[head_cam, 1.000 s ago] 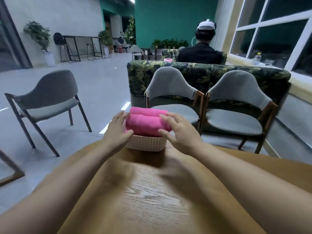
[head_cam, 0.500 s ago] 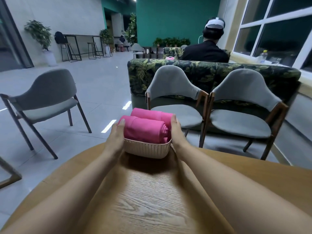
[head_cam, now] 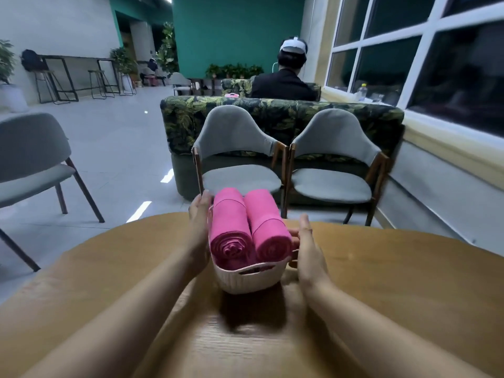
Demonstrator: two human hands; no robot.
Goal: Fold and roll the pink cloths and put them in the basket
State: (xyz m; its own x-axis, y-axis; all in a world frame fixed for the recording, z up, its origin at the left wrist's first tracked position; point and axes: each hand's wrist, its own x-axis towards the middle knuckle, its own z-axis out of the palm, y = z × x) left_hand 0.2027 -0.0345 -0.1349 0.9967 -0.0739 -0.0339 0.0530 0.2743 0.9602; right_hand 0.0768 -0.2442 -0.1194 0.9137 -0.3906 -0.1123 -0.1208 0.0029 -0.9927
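Note:
A small pale ribbed basket [head_cam: 246, 281] stands on the round wooden table [head_cam: 395, 268], straight ahead of me. Two rolled pink cloths lie in it side by side, their spiral ends facing me: the left roll [head_cam: 230, 227] and the right roll [head_cam: 268, 230]. A third pink layer shows under them. My left hand [head_cam: 197, 233] lies flat against the basket's left side and the left roll. My right hand [head_cam: 308, 249] cups the basket's right side, with its fingertips touching the right roll. The basket is held between both hands.
Two grey chairs [head_cam: 237, 148] [head_cam: 335, 154] stand just beyond the table's far edge, with a leaf-patterned sofa [head_cam: 272, 110] behind them. Another grey chair [head_cam: 30, 159] is at the left. A seated person [head_cam: 283, 83] faces away. Windows run along the right.
The basket has turned a quarter turn, so the rolls now point toward me, and it sits nearer. My hands went from the rolls' tops to the basket's sides.

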